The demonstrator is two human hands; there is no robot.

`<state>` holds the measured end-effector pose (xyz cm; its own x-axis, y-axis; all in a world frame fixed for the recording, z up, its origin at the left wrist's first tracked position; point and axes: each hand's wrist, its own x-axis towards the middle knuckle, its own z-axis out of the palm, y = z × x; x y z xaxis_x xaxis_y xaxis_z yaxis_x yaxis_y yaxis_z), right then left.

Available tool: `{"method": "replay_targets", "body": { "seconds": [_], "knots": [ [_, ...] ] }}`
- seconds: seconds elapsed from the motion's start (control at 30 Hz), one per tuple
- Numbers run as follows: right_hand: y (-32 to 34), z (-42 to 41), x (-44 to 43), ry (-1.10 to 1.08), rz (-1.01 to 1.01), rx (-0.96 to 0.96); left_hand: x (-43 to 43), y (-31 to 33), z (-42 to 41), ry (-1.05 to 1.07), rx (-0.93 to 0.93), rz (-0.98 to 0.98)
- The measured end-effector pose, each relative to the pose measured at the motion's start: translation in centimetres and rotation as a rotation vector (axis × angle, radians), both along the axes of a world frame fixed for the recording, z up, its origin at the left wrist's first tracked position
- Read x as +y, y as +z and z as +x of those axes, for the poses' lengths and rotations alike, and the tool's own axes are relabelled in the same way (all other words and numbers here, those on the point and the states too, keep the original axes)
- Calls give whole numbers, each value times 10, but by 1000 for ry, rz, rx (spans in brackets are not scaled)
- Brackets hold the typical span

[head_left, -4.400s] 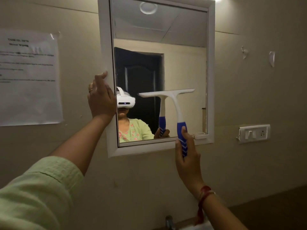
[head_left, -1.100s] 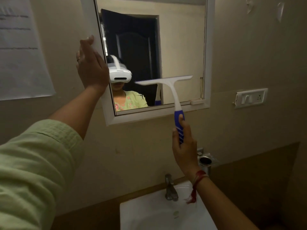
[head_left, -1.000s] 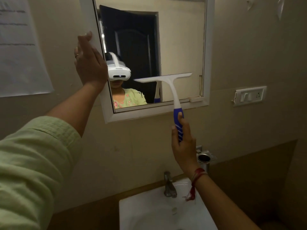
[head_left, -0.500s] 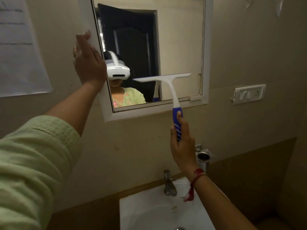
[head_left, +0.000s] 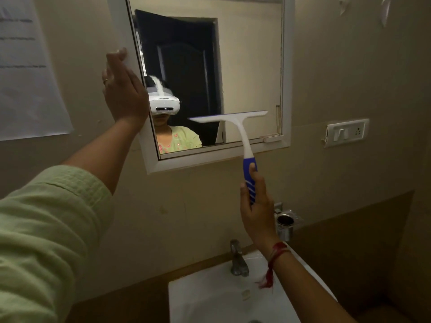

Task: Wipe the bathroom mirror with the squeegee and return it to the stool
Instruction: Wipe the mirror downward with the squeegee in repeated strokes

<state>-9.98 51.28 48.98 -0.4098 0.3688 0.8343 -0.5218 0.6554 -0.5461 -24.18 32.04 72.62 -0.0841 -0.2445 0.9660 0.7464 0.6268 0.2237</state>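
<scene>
The white-framed mirror (head_left: 286,66) hangs on the beige wall above the sink. My left hand (head_left: 123,89) rests flat against the frame's left side, fingers together. My right hand (head_left: 256,206) grips the blue handle of the squeegee (head_left: 235,122). Its white blade lies nearly level across the lower right part of the glass, just above the bottom frame. The stool is not in view.
A white sink (head_left: 210,299) with a metal tap (head_left: 238,259) sits below the mirror. A steel cup holder (head_left: 283,226) is fixed to the wall beside my right wrist. A switch plate (head_left: 347,135) is at right, a paper notice (head_left: 28,71) at left.
The squeegee has been drawn down the glass from mid-height to near the bottom edge. My view has tilted down, bringing the sink into sight. My left hand stays on the frame.
</scene>
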Motion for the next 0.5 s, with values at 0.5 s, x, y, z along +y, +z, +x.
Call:
{"method": "replay_targets", "body": {
  "seconds": [0.5],
  "knots": [
    [-5, 4, -2, -3, -15, -11, 0, 0, 2, 28, -26, -10]
  ]
}}
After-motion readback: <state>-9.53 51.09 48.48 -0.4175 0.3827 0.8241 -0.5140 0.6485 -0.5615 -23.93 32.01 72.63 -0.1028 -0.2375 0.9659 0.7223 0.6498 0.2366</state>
